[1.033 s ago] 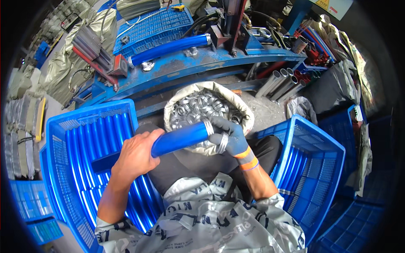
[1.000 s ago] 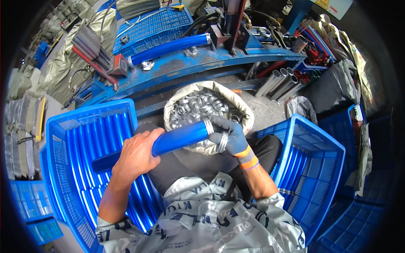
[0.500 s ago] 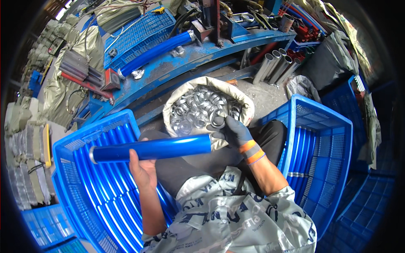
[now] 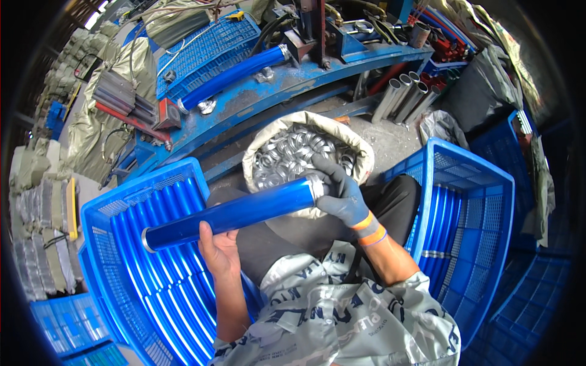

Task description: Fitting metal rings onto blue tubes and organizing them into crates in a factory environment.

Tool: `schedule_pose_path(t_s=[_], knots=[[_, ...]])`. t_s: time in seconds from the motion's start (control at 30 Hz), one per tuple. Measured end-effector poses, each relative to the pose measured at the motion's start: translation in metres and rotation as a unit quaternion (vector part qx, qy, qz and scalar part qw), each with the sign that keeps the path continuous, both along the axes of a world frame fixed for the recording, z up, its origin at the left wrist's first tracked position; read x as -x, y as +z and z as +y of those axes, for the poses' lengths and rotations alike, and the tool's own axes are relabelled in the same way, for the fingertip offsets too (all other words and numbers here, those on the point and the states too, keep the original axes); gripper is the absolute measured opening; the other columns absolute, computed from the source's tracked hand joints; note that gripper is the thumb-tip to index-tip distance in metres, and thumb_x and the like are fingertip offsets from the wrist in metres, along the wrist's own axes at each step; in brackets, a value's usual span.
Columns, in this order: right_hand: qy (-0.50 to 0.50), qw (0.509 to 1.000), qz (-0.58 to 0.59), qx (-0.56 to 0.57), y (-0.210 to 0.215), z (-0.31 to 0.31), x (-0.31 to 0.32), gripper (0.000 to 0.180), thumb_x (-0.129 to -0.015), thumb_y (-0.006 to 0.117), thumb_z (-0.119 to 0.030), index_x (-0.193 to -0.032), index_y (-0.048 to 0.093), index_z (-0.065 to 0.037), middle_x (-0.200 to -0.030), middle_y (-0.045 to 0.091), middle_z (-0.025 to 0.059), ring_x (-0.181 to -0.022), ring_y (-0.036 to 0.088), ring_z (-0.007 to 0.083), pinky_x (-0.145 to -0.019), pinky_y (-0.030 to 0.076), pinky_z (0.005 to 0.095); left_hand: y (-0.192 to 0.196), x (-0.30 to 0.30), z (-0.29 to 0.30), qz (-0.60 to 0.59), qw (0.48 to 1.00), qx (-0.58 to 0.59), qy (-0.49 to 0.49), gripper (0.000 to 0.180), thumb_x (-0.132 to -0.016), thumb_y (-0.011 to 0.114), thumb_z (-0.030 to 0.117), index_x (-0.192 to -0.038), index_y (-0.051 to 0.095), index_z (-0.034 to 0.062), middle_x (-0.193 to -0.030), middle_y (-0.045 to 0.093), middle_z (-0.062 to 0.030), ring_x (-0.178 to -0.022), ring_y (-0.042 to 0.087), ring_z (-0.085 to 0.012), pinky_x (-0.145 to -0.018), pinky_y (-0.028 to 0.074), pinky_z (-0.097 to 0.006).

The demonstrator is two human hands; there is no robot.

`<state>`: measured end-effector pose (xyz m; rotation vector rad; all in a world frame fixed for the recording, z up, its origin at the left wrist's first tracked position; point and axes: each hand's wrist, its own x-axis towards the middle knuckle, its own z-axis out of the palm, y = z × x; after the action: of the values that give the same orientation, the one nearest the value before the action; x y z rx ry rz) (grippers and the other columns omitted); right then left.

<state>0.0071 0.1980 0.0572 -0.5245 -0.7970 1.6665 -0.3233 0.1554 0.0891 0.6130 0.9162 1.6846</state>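
A shiny blue tube (image 4: 235, 213) lies across my lap, its right end tipped up and a silver ring around its left end. My bare left hand (image 4: 221, 251) grips it from below, thumb on the near side. At the tube's right end, my gloved right hand (image 4: 345, 200) has its fingers closed around a silver ring (image 4: 315, 186), which sits at the tube's mouth; how far it is on cannot be told. Just beyond, a pale sack (image 4: 361, 141) with a rolled rim holds many loose silver rings (image 4: 292, 149).
At my left stands a blue crate (image 4: 88, 226) full of blue tubes; another crate (image 4: 473, 166) with tubes stands at my right. A blue metal bench (image 4: 244, 117) runs ahead, with a blue tube (image 4: 235, 77) on it. Bare metal tubes (image 4: 389, 100) stand upright beyond the sack.
My right hand has brought a silver ring from over the sack to the tube's right end. The tube's right end has tilted up and its left end down.
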Motion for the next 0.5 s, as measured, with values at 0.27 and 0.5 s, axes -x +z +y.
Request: schedule_pose_path(t_s=[0.27, 0.5], knots=[[0.0, 0.995, -0.089, 0.039, 0.005, -0.003, -0.001, 0.082, -0.097, 0.08, 0.01, -0.172, 0.047, 0.008, -0.149, 0.073, 0.0176, -0.131, 0.075, 0.0234, -0.113, 0.061, 0.0369, -0.007, -0.001, 0.003, -0.012, 1.0, 0.02, 0.007, 0.047, -0.117, 0.072, 0.037, -0.151, 0.066, 0.0056, -0.149, 0.073, -0.0203, -0.135, 0.074, -0.0364, -0.109, 0.066, -0.057], [0.012, 0.988, -0.146, 0.044, 0.013, 0.016, 0.005, 0.078, -0.097, 0.083, 0.008, -0.169, 0.054, 0.006, -0.14, 0.078, 0.0144, -0.119, 0.076, 0.0171, -0.106, 0.063, 0.0333, -0.023, 0.01, 0.015, 0.008, 1.0, -0.006, 0.016, 0.054, -0.114, 0.074, 0.042, -0.151, 0.066, 0.0033, -0.148, 0.074, -0.0186, -0.134, 0.075, -0.0349, -0.111, 0.065, -0.055]])
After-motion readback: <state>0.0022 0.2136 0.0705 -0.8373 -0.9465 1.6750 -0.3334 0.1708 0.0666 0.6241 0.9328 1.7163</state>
